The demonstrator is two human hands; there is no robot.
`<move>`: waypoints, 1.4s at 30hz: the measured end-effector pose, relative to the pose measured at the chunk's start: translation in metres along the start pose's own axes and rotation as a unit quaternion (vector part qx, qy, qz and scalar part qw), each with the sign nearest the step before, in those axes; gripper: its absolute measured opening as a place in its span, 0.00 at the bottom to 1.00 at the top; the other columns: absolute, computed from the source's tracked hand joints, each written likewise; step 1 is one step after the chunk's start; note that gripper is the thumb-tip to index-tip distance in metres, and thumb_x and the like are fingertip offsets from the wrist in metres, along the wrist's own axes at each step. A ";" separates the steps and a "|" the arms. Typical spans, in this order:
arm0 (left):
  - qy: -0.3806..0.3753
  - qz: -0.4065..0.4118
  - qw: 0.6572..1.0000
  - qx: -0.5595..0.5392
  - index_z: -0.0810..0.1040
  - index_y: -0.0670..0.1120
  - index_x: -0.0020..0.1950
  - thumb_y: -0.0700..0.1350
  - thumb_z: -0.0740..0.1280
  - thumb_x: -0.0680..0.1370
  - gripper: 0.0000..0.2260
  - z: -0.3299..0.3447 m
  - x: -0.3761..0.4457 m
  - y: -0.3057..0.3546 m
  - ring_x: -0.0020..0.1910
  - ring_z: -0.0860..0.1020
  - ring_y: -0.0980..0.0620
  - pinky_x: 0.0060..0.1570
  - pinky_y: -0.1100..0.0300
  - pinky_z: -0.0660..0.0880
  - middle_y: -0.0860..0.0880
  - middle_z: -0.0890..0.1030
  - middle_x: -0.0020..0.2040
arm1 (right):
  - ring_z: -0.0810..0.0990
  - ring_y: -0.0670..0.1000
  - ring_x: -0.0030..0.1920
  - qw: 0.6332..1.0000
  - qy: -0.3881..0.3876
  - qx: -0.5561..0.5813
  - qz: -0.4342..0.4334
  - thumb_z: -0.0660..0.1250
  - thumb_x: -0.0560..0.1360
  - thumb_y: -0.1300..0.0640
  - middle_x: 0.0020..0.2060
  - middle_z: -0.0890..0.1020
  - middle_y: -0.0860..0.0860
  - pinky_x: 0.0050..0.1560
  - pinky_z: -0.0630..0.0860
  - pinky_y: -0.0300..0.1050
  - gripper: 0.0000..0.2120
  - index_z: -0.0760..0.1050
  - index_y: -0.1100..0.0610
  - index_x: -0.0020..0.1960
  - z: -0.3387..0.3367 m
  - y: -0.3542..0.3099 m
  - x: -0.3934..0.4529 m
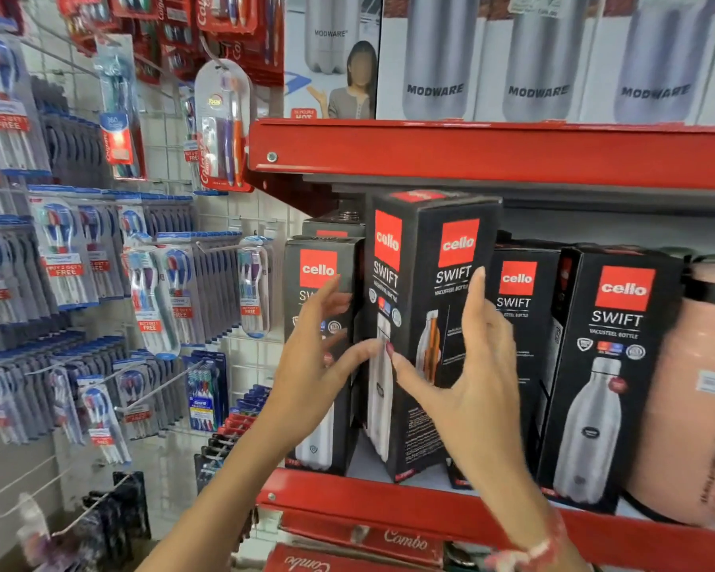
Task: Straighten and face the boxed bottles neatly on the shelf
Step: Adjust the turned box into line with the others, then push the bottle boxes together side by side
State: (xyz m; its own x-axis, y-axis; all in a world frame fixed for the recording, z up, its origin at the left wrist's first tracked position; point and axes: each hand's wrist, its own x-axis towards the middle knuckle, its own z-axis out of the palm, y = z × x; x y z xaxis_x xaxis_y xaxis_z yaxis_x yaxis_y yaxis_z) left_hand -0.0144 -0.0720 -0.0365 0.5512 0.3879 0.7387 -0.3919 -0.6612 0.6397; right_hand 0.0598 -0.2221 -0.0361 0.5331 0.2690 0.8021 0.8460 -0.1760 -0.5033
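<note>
Several black Cello Swift bottle boxes stand on a red shelf (pixel 389 495). The tall middle box (pixel 434 258) is turned corner-forward, showing two faces. My left hand (pixel 318 365) is spread open just left of it, thumb touching its front corner, in front of the left box (pixel 323 262). My right hand (pixel 471 377) is open against the tall box's right face, thumb near that same corner. Neither hand closes around the box. Two more boxes stand to the right, one set back (pixel 521 282) and one facing forward (pixel 611 365).
A pink jug (pixel 694 390) stands at the shelf's right end. White Modware boxes (pixel 545 64) fill the red shelf above (pixel 471 152). Toothbrush packs (pixel 149 291) hang on wire hooks along the left wall. Red "Combo" boxes (pixel 360 547) lie below the shelf.
</note>
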 end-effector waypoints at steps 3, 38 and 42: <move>-0.119 -0.028 0.991 -0.049 0.61 0.51 0.73 0.45 0.70 0.74 0.30 -0.002 0.001 0.011 0.64 0.73 0.63 0.63 0.62 0.73 0.56 0.76 0.65 | 0.65 0.41 0.69 0.989 -0.081 0.126 0.004 0.73 0.63 0.40 0.67 0.67 0.43 0.69 0.68 0.54 0.51 0.42 0.33 0.73 -0.026 0.002 0.006; 0.097 0.112 0.946 0.289 0.64 0.39 0.72 0.33 0.72 0.72 0.31 0.062 0.001 0.007 0.68 0.71 0.42 0.63 0.58 0.69 0.39 0.69 0.71 | 0.64 0.66 0.67 0.983 0.037 -0.143 0.112 0.73 0.69 0.55 0.72 0.56 0.65 0.61 0.69 0.57 0.52 0.37 0.42 0.76 -0.020 0.057 0.014; 0.031 0.095 0.986 0.134 0.67 0.46 0.71 0.44 0.73 0.73 0.28 0.070 0.002 0.024 0.64 0.74 0.53 0.62 0.63 0.71 0.49 0.76 0.65 | 0.60 0.56 0.73 0.997 -0.001 -0.065 0.040 0.74 0.68 0.49 0.72 0.57 0.58 0.66 0.66 0.50 0.54 0.34 0.34 0.72 -0.058 0.049 0.017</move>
State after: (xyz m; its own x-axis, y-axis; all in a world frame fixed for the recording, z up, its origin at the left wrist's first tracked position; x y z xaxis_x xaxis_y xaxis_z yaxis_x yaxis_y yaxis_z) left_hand 0.0283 -0.1320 -0.0348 0.4372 0.2747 0.8564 -0.2701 -0.8682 0.4164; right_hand 0.1096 -0.2811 -0.0285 0.5996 0.2502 0.7602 0.7925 -0.3178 -0.5206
